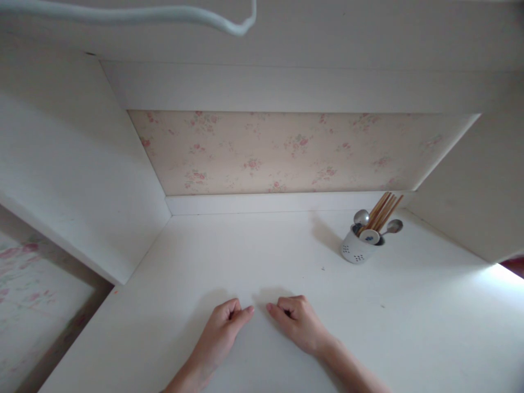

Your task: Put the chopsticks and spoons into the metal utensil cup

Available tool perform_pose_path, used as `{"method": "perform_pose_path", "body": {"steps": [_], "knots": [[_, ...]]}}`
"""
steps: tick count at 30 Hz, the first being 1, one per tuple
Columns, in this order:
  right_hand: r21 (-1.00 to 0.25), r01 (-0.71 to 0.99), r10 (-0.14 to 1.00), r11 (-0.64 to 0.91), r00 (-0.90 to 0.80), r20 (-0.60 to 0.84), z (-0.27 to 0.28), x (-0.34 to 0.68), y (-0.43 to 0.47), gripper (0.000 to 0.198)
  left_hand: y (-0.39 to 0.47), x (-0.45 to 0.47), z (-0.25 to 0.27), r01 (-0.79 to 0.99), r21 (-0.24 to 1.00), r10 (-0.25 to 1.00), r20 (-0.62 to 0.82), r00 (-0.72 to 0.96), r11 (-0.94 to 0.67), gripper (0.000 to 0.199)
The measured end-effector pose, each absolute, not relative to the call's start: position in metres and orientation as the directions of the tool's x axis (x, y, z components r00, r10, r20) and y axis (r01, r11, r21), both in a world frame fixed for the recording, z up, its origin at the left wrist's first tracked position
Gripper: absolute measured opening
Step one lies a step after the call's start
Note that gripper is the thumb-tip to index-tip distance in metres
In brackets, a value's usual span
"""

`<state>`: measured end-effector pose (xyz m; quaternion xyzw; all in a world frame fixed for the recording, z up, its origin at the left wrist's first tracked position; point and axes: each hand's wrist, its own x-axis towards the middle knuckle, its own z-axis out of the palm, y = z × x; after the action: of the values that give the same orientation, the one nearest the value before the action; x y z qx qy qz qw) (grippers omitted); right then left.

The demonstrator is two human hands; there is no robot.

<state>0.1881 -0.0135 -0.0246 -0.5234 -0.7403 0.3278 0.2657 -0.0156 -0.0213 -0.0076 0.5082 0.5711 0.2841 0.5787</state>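
My left hand (224,326) rests on the white desk (229,251) near its front, fingers curled into a loose fist with the thumb pointing right. Facing it, a short gap away, my right hand (298,322) lies in a similar fist, its thumb pointing left. Nothing shows in either hand. Beyond my right hand, toward the back right, stands an upright white utensil holder (357,249) with punched holes. Several wooden chopsticks (382,212), a metal spoon (394,226), another rounded metal spoon (361,217) and a white round-ended piece with a blue mark (369,237) stick out of it.
White side panels rise at the left (82,147) and right (462,180). A floral-papered wall (270,153) closes the back, under a white overhead shelf (286,87). A white cable (164,13) hangs across the top left. Tiny specks dot the desktop.
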Motion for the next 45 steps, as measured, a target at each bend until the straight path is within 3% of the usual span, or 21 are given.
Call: {"method": "perform_pose_path", "body": {"steps": [45], "knots": [[-0.751, 0.611, 0.944, 0.25, -0.327, 0.048, -0.0249, 0.1882, -0.0129, 0.048, -0.0214, -0.0147, -0.0099, 0.225, 0.927, 0.906, -0.35, 0.238, 0.299, 0.041]]}}
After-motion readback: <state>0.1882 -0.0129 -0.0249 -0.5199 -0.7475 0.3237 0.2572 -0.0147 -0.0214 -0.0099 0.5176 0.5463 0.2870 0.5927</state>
